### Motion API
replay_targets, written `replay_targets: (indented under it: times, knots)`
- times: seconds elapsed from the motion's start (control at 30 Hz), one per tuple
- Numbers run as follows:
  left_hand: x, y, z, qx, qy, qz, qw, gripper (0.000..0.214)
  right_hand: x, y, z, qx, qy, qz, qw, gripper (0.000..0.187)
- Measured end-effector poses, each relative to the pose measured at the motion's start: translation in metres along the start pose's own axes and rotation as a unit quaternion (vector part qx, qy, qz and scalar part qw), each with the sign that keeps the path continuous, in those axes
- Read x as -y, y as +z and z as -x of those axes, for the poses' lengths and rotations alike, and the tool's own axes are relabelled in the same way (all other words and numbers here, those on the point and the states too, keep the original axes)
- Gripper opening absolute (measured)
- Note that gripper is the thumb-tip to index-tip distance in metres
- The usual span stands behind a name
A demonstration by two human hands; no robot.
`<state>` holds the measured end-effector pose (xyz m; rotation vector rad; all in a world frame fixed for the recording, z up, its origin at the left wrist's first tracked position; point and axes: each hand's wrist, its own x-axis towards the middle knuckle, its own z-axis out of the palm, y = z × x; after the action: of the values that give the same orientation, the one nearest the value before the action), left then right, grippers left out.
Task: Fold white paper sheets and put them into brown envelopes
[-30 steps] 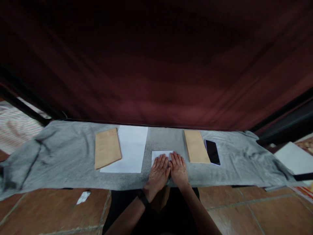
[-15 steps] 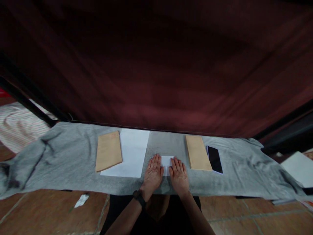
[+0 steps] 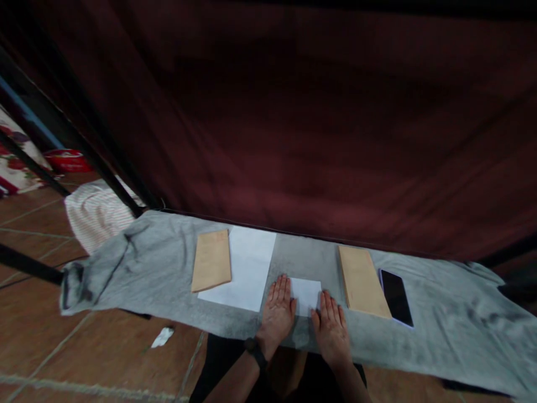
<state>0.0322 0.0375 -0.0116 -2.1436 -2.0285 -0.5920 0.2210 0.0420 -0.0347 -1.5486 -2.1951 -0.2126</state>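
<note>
A small white sheet of paper [image 3: 305,295] lies flat on the grey cloth between my hands. My left hand [image 3: 278,312] rests flat at its left edge, fingers stretched out and pointing away from me. At the lower right edge of the paper lies my right hand [image 3: 332,329], also flat with its fingers extended. Neither hand grips anything. Left of my left hand is a large white sheet [image 3: 250,268], partly covered by a brown envelope or stack of envelopes [image 3: 212,261]. Another brown envelope stack [image 3: 364,281] sits to the right of my right hand.
A phone [image 3: 396,298] with a dark screen lies beside the right stack. Grey cloth [image 3: 168,280] covers the narrow bench or table. A dark red curtain [image 3: 268,140] hangs behind it, with black poles at left. Crumpled white paper [image 3: 163,337] is on the tiled floor.
The view has turned left, so everything appears shifted right and tilted. My right hand has slid back towards me along the small sheet's edge, uncovering more of the paper. Both hands stay flat.
</note>
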Motion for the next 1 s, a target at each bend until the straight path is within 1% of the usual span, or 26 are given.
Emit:
replay_targets:
  times: [0.1, 0.2, 0.37, 0.43, 0.5, 0.57, 0.63, 0.67, 0.7, 0.77, 0.83, 0.87, 0.93, 1.0]
  knots:
    - [-0.002, -0.002, 0.001, -0.005, -0.001, 0.001, 1.0, 0.067, -0.001, -0.003, 0.006, -0.017, 0.005, -0.012, 1.0, 0.064]
    - [-0.002, -0.003, 0.0, -0.005, -0.005, 0.005, 1.0, 0.067, 0.008, -0.009, 0.006, -0.018, 0.002, -0.03, 0.999, 0.064]
    - [-0.002, -0.009, 0.001, 0.021, -0.006, 0.008, 1.0, 0.063, 0.029, -0.016, 0.006, 0.035, -0.078, -0.046, 0.995, 0.055]
    - [-0.002, -0.015, 0.004, 0.034, -0.005, 0.015, 0.999, 0.06, 0.033, -0.015, 0.007, 0.04, -0.094, -0.044, 0.994, 0.053]
    - [0.0, -0.024, 0.007, 0.046, -0.001, 0.028, 0.999, 0.055, 0.033, -0.013, 0.009, 0.032, -0.095, -0.045, 0.994, 0.054]
    - [0.009, -0.036, 0.009, 0.041, 0.006, 0.037, 0.998, 0.05, 0.031, -0.011, 0.01, 0.023, -0.092, -0.051, 0.994, 0.054]
    - [0.03, -0.051, 0.008, 0.004, -0.007, 0.035, 0.999, 0.049, 0.03, -0.009, 0.011, 0.012, -0.09, -0.057, 0.994, 0.056]
    - [0.046, -0.059, 0.006, -0.027, -0.032, 0.028, 0.999, 0.049, 0.029, -0.008, 0.011, 0.007, -0.091, -0.058, 0.994, 0.056]
    - [0.065, -0.066, 0.004, -0.065, -0.077, 0.019, 0.995, 0.05, 0.029, -0.008, 0.011, 0.002, -0.092, -0.059, 0.994, 0.056]
    - [0.111, -0.082, 0.0, -0.134, -0.179, -0.014, 0.975, 0.055, 0.029, -0.006, 0.011, -0.011, -0.098, -0.058, 0.993, 0.056]
    - [0.157, -0.094, -0.001, -0.163, -0.276, -0.058, 0.945, 0.062, 0.029, -0.003, 0.012, -0.024, -0.106, -0.053, 0.993, 0.054]
    - [0.177, -0.098, -0.001, -0.152, -0.316, -0.078, 0.933, 0.068, 0.029, -0.002, 0.012, -0.03, -0.109, -0.05, 0.992, 0.054]
    - [0.206, -0.102, 0.003, -0.087, -0.373, -0.093, 0.919, 0.076, 0.028, 0.002, 0.013, -0.042, -0.114, -0.043, 0.992, 0.053]
    - [0.221, -0.102, 0.007, -0.046, -0.375, -0.094, 0.921, 0.073, 0.027, 0.008, 0.013, -0.05, -0.114, -0.037, 0.992, 0.054]
